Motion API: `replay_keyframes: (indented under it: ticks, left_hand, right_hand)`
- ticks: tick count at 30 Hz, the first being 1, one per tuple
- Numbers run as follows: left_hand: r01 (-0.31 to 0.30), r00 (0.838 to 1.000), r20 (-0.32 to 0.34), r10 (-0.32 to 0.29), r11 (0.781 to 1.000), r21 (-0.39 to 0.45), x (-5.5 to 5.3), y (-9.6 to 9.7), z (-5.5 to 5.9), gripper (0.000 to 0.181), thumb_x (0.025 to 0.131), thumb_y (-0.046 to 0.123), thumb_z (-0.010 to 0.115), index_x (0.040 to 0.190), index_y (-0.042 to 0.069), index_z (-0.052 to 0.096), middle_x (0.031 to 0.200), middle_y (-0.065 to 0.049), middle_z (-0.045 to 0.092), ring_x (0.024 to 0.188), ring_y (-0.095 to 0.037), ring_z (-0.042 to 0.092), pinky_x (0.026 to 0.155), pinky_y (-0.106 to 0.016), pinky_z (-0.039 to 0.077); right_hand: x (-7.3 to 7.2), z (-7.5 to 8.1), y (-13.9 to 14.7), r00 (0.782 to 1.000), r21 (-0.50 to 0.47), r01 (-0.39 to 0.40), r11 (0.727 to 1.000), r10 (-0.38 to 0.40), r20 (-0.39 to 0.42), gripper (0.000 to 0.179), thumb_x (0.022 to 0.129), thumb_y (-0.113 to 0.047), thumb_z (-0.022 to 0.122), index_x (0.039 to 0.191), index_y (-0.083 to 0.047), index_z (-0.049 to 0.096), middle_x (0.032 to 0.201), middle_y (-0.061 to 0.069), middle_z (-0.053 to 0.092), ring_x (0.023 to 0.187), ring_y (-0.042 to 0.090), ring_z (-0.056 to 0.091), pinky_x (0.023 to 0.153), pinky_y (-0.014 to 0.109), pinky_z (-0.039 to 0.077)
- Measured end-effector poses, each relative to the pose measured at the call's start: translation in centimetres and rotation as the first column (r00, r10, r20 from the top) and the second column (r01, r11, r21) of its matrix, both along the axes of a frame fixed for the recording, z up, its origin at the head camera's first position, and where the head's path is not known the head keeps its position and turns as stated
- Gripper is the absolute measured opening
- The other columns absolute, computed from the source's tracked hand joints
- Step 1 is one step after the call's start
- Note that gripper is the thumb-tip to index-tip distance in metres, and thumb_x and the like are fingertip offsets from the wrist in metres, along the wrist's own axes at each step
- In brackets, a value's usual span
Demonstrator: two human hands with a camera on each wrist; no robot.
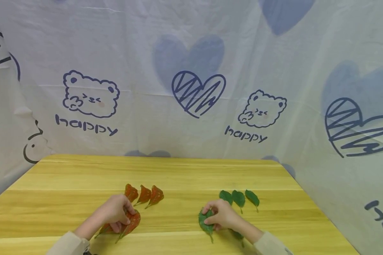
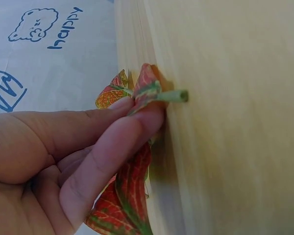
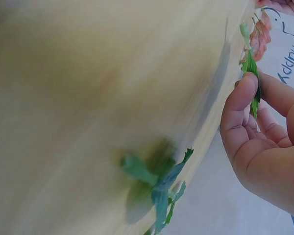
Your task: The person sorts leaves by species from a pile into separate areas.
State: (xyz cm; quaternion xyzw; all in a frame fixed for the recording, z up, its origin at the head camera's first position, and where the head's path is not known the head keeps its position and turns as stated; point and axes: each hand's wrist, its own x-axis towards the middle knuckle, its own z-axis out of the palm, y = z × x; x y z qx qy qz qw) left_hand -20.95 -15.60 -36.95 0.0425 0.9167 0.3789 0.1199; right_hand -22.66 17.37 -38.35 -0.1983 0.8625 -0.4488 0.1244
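Note:
My left hand (image 1: 116,212) pinches a red leaf (image 1: 133,223) between thumb and fingers, low over the table. Partly hidden under that hand lies another red leaf (image 1: 104,229). Behind it, red leaves (image 1: 144,194) stand in a row, stems toward me. On the right, my right hand (image 1: 221,215) pinches a green leaf (image 1: 205,222), its stem pointing toward me. A second green leaf (image 1: 237,234) shows below the right wrist. Farther back is a row of green leaves (image 1: 238,199). In the right wrist view the pinched green leaf (image 3: 255,73) is seen edge-on, raised off the table.
The wooden table (image 1: 178,177) has yellow stripes in its grain. A white cloth (image 1: 140,63) printed with hearts, bears and lettering hangs behind it and along both sides.

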Motion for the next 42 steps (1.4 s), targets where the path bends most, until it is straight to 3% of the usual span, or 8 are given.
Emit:
replay_keyframes:
  ticks: [17,32,42]
  left_hand:
    - [0.009,1.000,-0.011,-0.009,1.000,-0.010,-0.2,-0.1,-0.1,0.020,0.066,-0.015,0.069,0.082,-0.002,0.066,0.070,-0.009,0.061,0.045,-0.021,0.057,0.042,-0.030,0.048]
    - [0.013,1.000,0.001,-0.013,1.000,-0.012,-0.2,0.1,-0.3,0.020,0.067,-0.014,0.069,0.083,-0.002,0.066,0.067,-0.007,0.060,0.045,-0.019,0.056,0.042,-0.030,0.048]
    - [0.021,1.000,0.007,-0.021,1.000,-0.018,-0.3,0.0,-0.1,0.019,0.067,-0.013,0.069,0.083,-0.002,0.066,0.069,-0.007,0.060,0.045,-0.020,0.057,0.042,-0.030,0.048]
  right_hand:
    - [0.4,0.1,3.3,0.999,-0.066,0.018,0.998,-0.016,0.034,0.017,0.075,-0.001,0.069,0.091,0.002,0.062,0.059,0.000,0.043,0.043,0.009,0.049,0.043,0.028,0.046]
    - [1.0,0.5,7.2,0.998,-0.100,0.053,0.994,-0.048,0.049,0.022,0.077,-0.002,0.067,0.095,0.007,0.059,0.061,0.001,0.043,0.045,0.009,0.045,0.042,0.021,0.041]
    - [1.0,0.6,10.3,0.991,-0.138,0.129,0.982,-0.122,0.060,0.045,0.079,0.001,0.064,0.114,0.018,0.042,0.062,0.000,0.040,0.045,0.006,0.035,0.044,0.020,0.034]
